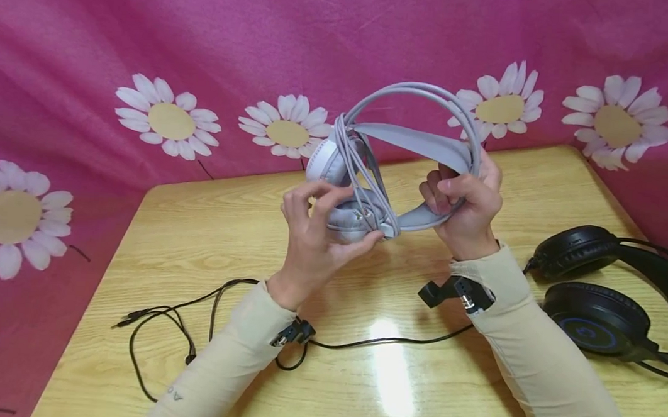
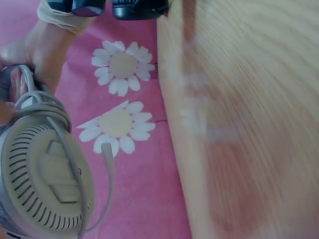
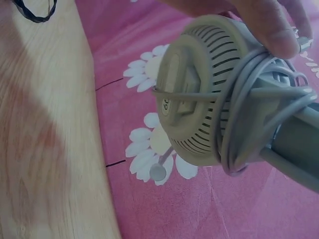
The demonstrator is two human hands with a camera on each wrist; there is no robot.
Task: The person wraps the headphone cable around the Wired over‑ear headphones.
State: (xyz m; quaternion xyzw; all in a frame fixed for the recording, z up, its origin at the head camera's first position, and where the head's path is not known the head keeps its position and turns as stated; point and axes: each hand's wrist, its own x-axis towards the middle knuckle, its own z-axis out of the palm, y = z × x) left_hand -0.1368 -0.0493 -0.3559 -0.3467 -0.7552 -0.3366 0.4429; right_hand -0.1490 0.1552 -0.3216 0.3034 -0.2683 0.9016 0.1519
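Note:
A pair of grey headphones (image 1: 411,140) is held up above the wooden table. Its grey cable (image 1: 345,146) is wound in several turns around the ear cups, as the right wrist view also shows on the slotted cup (image 3: 199,94). My right hand (image 1: 473,194) grips the headband at its right end, fingers curled round it. With thumb and forefinger, my left hand (image 1: 316,233) pinches the wound cable against the nearer ear cup (image 1: 347,218). Small metal plugs (image 1: 361,215) show beside that cup. In the left wrist view, a loose cable end hangs below the vented cup (image 2: 47,174).
A black headset (image 1: 594,320) lies on the table (image 1: 197,226) at the right. Its black cable (image 1: 383,342) runs left under my forearms to loose plugs (image 1: 135,314). A pink cloth (image 1: 297,36) with daisies hangs behind the table.

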